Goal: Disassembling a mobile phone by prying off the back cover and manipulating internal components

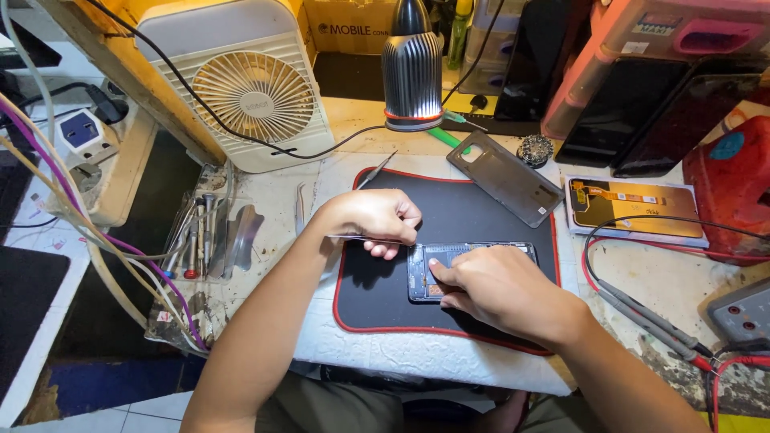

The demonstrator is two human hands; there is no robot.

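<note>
An opened phone (473, 255) with its inner parts showing lies on a black mat with a red border (369, 305). My right hand (501, 290) rests on the phone's lower half, fingertips pressing on its near-left corner. My left hand (377, 218) is closed on a thin metal blade tool (346, 237), held flat just left of the phone's top-left corner. The phone's grey back cover (505, 178) lies beyond the mat.
A white desk fan (255, 88) and a ribbed lamp (412, 68) stand at the back. Screwdrivers and tweezers (200, 240) lie on the left. A display part on a white box (634, 208), dark phone screens (642, 112) and meter probes with cables (650, 313) sit on the right.
</note>
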